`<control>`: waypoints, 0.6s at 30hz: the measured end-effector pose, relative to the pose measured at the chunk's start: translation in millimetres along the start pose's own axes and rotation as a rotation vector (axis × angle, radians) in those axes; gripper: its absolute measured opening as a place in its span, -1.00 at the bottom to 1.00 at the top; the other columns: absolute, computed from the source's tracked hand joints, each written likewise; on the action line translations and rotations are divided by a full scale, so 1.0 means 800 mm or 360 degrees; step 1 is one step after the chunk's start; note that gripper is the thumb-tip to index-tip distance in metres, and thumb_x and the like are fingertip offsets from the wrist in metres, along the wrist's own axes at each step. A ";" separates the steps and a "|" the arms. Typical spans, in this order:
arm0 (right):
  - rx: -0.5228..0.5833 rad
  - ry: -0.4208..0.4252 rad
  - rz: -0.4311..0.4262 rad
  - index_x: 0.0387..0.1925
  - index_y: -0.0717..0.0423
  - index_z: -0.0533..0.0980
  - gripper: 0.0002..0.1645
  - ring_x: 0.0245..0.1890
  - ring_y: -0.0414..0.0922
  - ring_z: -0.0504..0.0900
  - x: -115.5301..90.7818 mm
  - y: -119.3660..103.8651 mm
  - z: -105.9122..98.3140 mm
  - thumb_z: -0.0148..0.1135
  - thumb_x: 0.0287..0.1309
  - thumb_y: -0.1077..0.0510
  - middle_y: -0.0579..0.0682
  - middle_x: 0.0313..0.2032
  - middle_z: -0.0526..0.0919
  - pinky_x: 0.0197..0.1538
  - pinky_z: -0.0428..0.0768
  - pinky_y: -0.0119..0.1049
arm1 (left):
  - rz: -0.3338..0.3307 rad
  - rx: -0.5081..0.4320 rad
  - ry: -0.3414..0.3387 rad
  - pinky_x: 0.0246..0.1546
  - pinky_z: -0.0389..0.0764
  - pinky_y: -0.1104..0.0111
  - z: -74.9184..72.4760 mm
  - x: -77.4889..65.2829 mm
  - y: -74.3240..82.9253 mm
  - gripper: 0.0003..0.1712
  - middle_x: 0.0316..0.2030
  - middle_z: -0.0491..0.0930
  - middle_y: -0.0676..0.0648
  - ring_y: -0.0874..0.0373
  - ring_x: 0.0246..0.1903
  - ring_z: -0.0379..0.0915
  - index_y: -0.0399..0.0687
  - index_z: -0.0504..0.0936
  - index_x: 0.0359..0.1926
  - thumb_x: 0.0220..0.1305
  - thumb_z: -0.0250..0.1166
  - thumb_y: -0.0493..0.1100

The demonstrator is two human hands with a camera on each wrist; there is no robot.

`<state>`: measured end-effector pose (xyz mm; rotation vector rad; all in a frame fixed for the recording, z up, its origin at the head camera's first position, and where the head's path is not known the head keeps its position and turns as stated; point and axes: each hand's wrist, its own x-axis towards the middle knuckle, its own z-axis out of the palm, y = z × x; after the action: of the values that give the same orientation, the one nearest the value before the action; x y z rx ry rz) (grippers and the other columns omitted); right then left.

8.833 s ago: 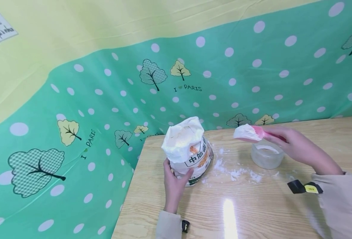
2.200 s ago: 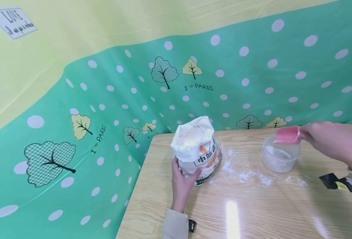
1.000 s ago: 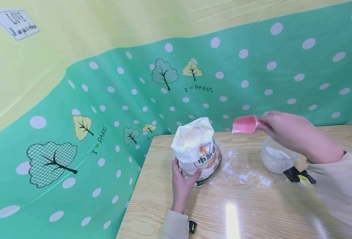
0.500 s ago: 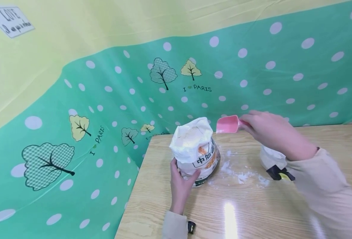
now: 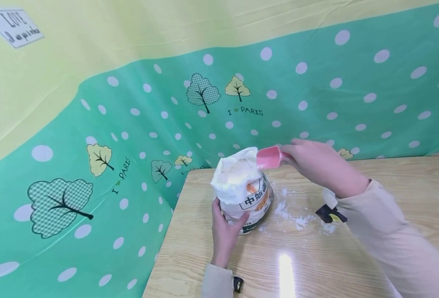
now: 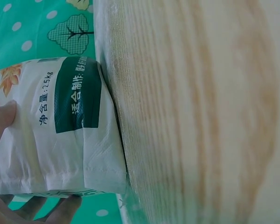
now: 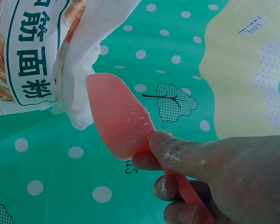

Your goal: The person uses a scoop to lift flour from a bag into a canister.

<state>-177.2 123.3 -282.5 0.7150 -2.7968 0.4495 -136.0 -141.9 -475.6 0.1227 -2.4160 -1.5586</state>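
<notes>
A white flour bag with its top open stands on the wooden table. My left hand grips its lower part, thumb on the front and fingers round the side; the left wrist view shows the bag's base on the tabletop. In my right hand is a pink scoop, held by the handle at the right rim of the bag's mouth. Specks of flour cling to the scoop and thumb in the right wrist view. A clear plastic tub is mostly hidden behind my right forearm.
Spilled flour lies scattered on the wooden table between bag and tub. A green and yellow patterned cloth hangs behind the table and along its left side.
Flour was heaped in the scoop earliest, then the scoop was tipped over the tub. Since then my right hand has carried it left to the bag's mouth. My left hand keeps its grip.
</notes>
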 end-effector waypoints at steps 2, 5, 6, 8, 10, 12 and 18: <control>-0.0017 0.0011 -0.0021 0.04 0.18 0.62 -0.66 -0.39 -0.04 0.57 0.003 -0.002 0.002 0.23 0.34 0.08 0.03 -0.37 0.62 -0.26 0.68 -0.05 | 0.0006 -0.0003 0.0004 0.41 0.33 0.01 0.000 0.000 0.001 0.09 0.34 0.35 0.05 0.00 0.36 0.27 0.25 0.15 0.43 -0.06 0.60 0.06; -0.0024 0.0034 -0.0058 -0.07 0.17 0.63 -0.73 -0.44 -0.06 0.53 0.008 -0.006 0.006 0.23 0.34 0.07 0.01 -0.42 0.59 -0.32 0.66 -0.09 | 0.0013 -0.0004 0.0012 0.40 0.34 0.01 -0.001 -0.001 0.001 0.09 0.33 0.36 0.05 0.00 0.35 0.29 0.23 0.16 0.42 -0.07 0.60 0.04; -0.0022 0.0043 -0.0070 -0.14 0.16 0.63 -0.76 -0.45 -0.07 0.51 0.010 -0.006 0.008 0.23 0.34 0.07 0.00 -0.44 0.57 -0.34 0.65 -0.10 | 0.0018 -0.0007 0.0014 0.40 0.34 0.01 -0.001 -0.001 0.001 0.09 0.33 0.37 0.04 0.00 0.35 0.29 0.23 0.16 0.42 -0.07 0.61 0.03; -0.0023 0.0060 -0.0086 -0.25 0.13 0.62 -0.80 -0.46 -0.08 0.50 0.013 -0.008 0.012 0.24 0.33 0.07 -0.01 -0.46 0.56 -0.35 0.65 -0.12 | 0.0027 -0.0008 0.0015 0.40 0.35 0.01 -0.001 -0.001 0.001 0.08 0.33 0.37 0.04 0.00 0.35 0.30 0.22 0.16 0.42 -0.06 0.60 0.04; -0.0012 0.0065 -0.0093 -0.29 0.11 0.63 -0.82 -0.44 -0.08 0.53 0.016 -0.009 0.015 0.26 0.31 0.08 -0.01 -0.44 0.59 -0.32 0.68 -0.11 | 0.0032 -0.0009 0.0013 0.40 0.34 0.02 -0.001 -0.001 0.000 0.08 0.33 0.37 0.05 0.01 0.35 0.29 0.22 0.16 0.42 -0.06 0.60 0.04; 0.0004 0.0054 -0.0088 -0.28 0.09 0.67 -0.84 -0.40 -0.07 0.56 0.018 -0.010 0.017 0.28 0.29 0.08 -0.01 -0.42 0.62 -0.28 0.69 -0.09 | 0.0040 -0.0014 0.0008 0.40 0.34 0.02 0.000 0.000 0.000 0.08 0.33 0.37 0.05 0.01 0.36 0.29 0.22 0.16 0.42 -0.05 0.60 0.05; 0.0025 0.0012 -0.0062 -0.23 0.07 0.72 -0.82 -0.44 -0.08 0.54 0.025 -0.017 0.018 0.27 0.29 0.09 -0.01 -0.45 0.61 -0.34 0.67 -0.11 | 0.0030 -0.0012 0.0004 0.41 0.33 0.03 0.000 0.000 -0.001 0.08 0.33 0.36 0.07 0.02 0.36 0.28 0.24 0.16 0.42 -0.06 0.60 0.07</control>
<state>-189.6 98.3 -286.8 0.7683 -2.7699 0.4661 -136.0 -142.4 -476.1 0.0998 -2.4022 -1.5583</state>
